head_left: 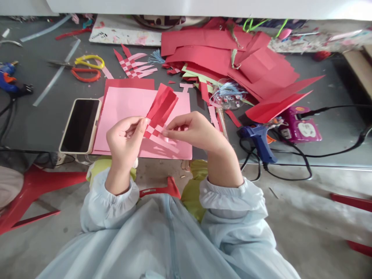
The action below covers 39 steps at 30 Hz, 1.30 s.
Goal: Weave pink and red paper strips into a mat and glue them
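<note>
Left glue gun [10, 79]: blue with an orange trigger, on the table [29, 128], partly cut off by the left edge.
Clear strip [55, 75]: slanting across the tabletop, under the scissor blades.
Scissors [87, 75]: one yellow and one orange-red handle loop, blades pointing left.
Phone [80, 126]: dark screen up, pale case, at the near edge, just beside the pink sheet.
Pink sheet [122, 106]: flat beneath both hands, a red sheet [133, 83] showing past its far edge.
Left hand [124, 133]: gripping the woven piece at its left side, between thumb and forefinger.
Second weave [132, 66]: a red and pink checkered piece with loose strip ends, lying past the sheets.
Woven piece [155, 130]: held between the two hands over the pink sheet; red strips rise away from its checkered part, and a pink strip trails toward the lower right.
Right hand [194, 130]: fingertips pinched on the right side of the weave.
Red paper pile [203, 58]: overlapping sheets at the back.
Clear dish [229, 97]: beads and a blue tassel inside.
Right glue gun [260, 141]: blue, at the near edge.
Purple power block [302, 126]: black plug inserted, just beside that glue gun.
</note>
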Motion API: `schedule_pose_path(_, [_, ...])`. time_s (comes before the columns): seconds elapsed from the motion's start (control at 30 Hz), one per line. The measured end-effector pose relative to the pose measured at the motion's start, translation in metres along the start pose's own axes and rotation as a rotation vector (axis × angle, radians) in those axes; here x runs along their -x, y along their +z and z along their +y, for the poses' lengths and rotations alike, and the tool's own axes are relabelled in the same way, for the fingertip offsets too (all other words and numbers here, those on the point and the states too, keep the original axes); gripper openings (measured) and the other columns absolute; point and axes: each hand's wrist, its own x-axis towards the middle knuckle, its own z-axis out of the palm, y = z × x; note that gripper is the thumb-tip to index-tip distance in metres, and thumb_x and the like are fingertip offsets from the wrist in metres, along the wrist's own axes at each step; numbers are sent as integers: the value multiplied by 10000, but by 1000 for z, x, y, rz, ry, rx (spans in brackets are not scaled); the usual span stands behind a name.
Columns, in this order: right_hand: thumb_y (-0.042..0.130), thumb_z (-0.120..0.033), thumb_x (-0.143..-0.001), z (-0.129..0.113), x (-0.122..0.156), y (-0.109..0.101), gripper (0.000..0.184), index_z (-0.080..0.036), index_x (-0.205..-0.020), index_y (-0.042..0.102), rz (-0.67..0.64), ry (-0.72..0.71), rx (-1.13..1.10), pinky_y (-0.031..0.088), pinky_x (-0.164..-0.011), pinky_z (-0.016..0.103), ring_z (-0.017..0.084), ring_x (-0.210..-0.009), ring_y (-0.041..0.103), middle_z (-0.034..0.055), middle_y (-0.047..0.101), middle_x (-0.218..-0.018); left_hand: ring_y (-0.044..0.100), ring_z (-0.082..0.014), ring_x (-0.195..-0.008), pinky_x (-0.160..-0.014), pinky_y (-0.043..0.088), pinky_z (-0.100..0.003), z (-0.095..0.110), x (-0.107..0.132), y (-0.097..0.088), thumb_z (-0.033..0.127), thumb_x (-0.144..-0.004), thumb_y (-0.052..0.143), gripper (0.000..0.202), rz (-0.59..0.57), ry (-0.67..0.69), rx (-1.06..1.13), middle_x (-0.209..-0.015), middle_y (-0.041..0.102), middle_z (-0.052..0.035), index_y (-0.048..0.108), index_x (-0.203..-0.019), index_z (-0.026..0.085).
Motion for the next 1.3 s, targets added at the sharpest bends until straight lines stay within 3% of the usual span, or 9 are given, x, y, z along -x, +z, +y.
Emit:
schedule_pose_path(0.17, [874, -374, -669, 7, -2, -5, 270, -150, -789, 782, -35, -23, -156, 413, -628, 286, 118, -651, 551, 31, 711, -724, 684, -116, -617, -580, 538, -196, 1, -1, -3, 338, -850, 753, 188, -69, 89, -13, -702, 761, -37, 785, -797, 161])
schedule_pose_path(0.3, [880, -502, -660, 10, -6, 2, 384, -154, -635, 719, -56, -75, -266, 347, -568, 277, 101, -598, 482, -9, 595, -599, 702, -117, -641, -596, 543, -186, 1, -1, -4, 282, -842, 753, 129, -87, 96, -5, -734, 779, -43, 793, -804, 166])
schedule_pose_path(0.43, [896, -534, -623, 11, -11, 10, 451, -156, -545, 662, -107, -44, -343, 293, -534, 276, 87, -559, 420, -31, 496, -535, 699, -120, -636, -595, 546, -193, 1, -1, -5, 340, -843, 755, 177, -88, 65, 1, -724, 771, -45, 796, -809, 171])
schedule_pose_path(0.53, [916, -492, -605, 11, -11, 13, 419, -159, -541, 671, -79, -16, -359, 282, -523, 273, 87, -562, 416, -36, 480, -530, 668, -112, -591, -570, 535, -199, -1, -2, -5, 406, -833, 766, 238, -84, 9, 23, -674, 743, -34, 789, -801, 171])
schedule_pose_path(0.67, [869, -455, -691, 13, -10, 18, 305, -182, -634, 745, 37, -37, -421, 314, -526, 269, 97, -591, 446, -24, 543, -582, 640, -108, -550, -529, 525, -212, -9, -4, -7, 559, -870, 683, 378, -74, -163, 129, -722, 740, -30, 780, -883, 194])
schedule_pose_path(0.83, [858, -484, -695, 12, -13, 27, 408, -188, -515, 644, 216, -37, -503, 289, -518, 269, 79, -547, 359, -44, 436, -520, 665, -160, -639, -579, 541, -248, -7, -3, -5, 663, -774, 728, 483, -316, -359, 191, -659, 680, -36, 716, -758, 181])
schedule_pose_path(0.93, [835, -535, -707, 7, -14, 34, 537, -187, -437, 527, 226, -18, -539, 274, -512, 275, 72, -514, 326, -53, 373, -471, 581, -126, -606, -563, 486, -228, -1, -1, -1, 605, -698, 822, 466, -355, -362, 170, -620, 617, -6, 655, -656, 172])
schedule_pose_path(1.13, [847, -548, -681, 2, -13, 46, 521, -186, -466, 540, 267, 7, -580, 273, -525, 278, 75, -540, 342, -53, 376, -498, 363, -70, -535, -475, 288, -215, 0, 1, 2, 523, -723, 831, 482, -297, -364, 109, -542, 442, 42, 558, -559, 161])
schedule_pose_path(1.3, [844, -562, -682, 0, -13, 46, 578, -187, -427, 486, 259, -7, -629, 259, -531, 294, 69, -519, 330, -55, 378, -477, 308, -65, -531, -463, 211, -225, -5, 2, 2, 478, -715, 845, 506, -295, -357, 107, -532, 366, 49, 498, -523, 164])
